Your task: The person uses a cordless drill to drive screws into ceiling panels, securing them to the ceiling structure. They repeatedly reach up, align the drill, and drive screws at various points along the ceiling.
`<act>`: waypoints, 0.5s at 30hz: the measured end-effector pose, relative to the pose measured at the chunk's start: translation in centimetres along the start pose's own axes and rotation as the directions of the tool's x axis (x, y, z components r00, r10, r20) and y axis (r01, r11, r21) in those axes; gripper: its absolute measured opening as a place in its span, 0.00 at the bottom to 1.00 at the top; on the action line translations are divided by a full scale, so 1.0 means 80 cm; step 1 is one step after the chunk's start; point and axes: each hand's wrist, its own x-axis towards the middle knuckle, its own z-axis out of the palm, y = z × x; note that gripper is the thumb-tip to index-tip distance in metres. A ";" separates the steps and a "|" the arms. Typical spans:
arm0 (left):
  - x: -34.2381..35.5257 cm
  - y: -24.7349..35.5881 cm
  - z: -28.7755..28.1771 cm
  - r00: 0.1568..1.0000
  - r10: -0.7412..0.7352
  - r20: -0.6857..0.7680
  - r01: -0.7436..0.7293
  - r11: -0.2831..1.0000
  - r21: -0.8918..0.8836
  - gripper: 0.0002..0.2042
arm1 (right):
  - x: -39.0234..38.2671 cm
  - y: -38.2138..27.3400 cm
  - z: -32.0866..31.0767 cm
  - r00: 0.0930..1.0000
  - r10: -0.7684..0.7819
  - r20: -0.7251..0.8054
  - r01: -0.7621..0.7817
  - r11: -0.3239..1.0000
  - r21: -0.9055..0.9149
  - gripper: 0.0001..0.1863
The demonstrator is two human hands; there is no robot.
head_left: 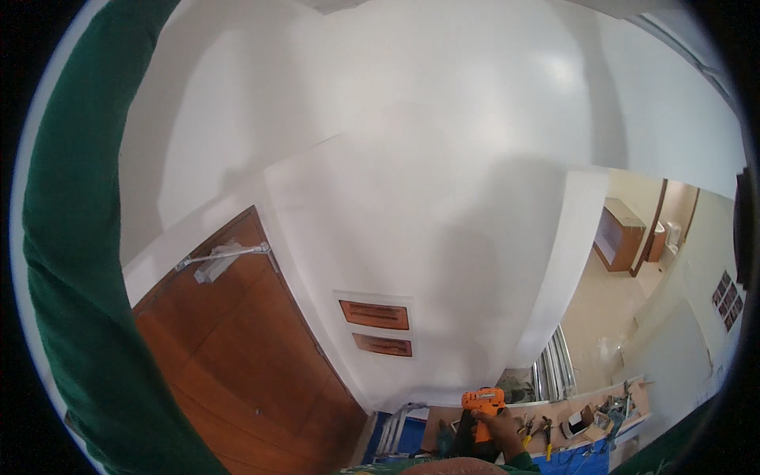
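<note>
My right hand (504, 432) is low at the bottom centre, wrapped around the grip of an orange and black cordless drill (482, 400). The drill's body sits above the fingers, in front of the white wall. A green sleeve (75, 261), my left arm, sweeps up the whole left edge toward the top. Its hand lies outside the picture.
A brown wooden door (237, 356) with a white door closer (218, 261) stands at lower left. Two brown rectangular plates (374, 314) are set in the white wall. A board bench (574, 412) with pliers and other hand tools lies lower right. A wooden cabinet (619, 235) stands down the corridor.
</note>
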 end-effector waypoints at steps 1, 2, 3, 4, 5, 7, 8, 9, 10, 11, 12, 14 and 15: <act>0.001 0.000 0.002 1.000 -0.003 -0.012 0.003 1.000 -0.007 0.06 | 0.007 0.024 -0.006 0.999 -0.044 -0.006 0.044 0.999 0.028 0.20; 0.000 -0.002 0.005 1.000 -0.002 -0.023 0.002 1.000 -0.006 0.06 | 0.017 0.039 -0.009 0.995 -0.095 -0.008 0.095 0.994 0.055 0.21; -0.002 -0.004 0.005 1.000 0.001 -0.023 -0.001 1.000 -0.004 0.05 | 0.010 0.040 -0.010 0.990 -0.143 -0.007 0.142 0.990 -0.004 0.23; -0.003 -0.003 0.002 0.999 -0.042 0.014 0.043 0.998 -0.051 0.06 | -0.014 0.023 -0.009 0.981 -0.192 -0.006 0.191 0.979 -0.067 0.25; -0.005 0.002 -0.005 0.995 -0.087 0.050 0.092 0.991 -0.098 0.06 | -0.030 0.007 -0.009 0.971 -0.241 -0.009 0.237 0.962 -0.132 0.27; -0.003 0.005 -0.013 0.984 -0.147 0.104 0.166 0.965 -0.203 0.06 | -0.039 -0.023 -0.041 0.991 0.010 0.132 0.073 0.791 -0.607 0.33; -0.001 0.007 -0.012 0.979 -0.171 0.108 0.194 0.947 -0.257 0.07 | -0.046 -0.023 -0.049 0.985 0.057 0.162 0.068 0.738 -0.672 0.36; 0.001 0.007 -0.016 0.974 -0.195 0.119 0.222 0.926 -0.304 0.07 | -0.049 -0.024 -0.055 0.975 0.104 0.198 0.077 0.675 -0.734 0.38; 0.002 0.010 -0.018 0.953 -0.287 0.097 0.302 0.882 -0.363 0.08 | -0.055 -0.024 -0.061 0.960 0.154 0.235 0.095 0.608 -0.788 0.40; 0.003 0.014 -0.020 0.923 -0.376 0.082 0.374 0.826 -0.422 0.08 | -0.054 -0.010 -0.066 0.958 0.145 0.246 0.111 0.605 -0.788 0.39; 0.005 0.016 -0.026 0.882 -0.466 0.074 0.442 0.760 -0.477 0.09 | -0.051 0.004 -0.075 0.957 0.134 0.257 0.129 0.597 -0.792 0.39; 0.015 0.020 -0.035 0.857 -0.478 0.193 0.512 0.741 -0.435 0.10 | -0.046 0.033 -0.091 0.955 0.116 0.272 0.157 0.579 -0.800 0.38; 0.020 0.023 -0.036 0.841 -0.478 0.254 0.541 0.734 -0.412 0.10 | -0.039 0.051 -0.092 0.953 0.110 0.284 0.173 0.573 -0.801 0.37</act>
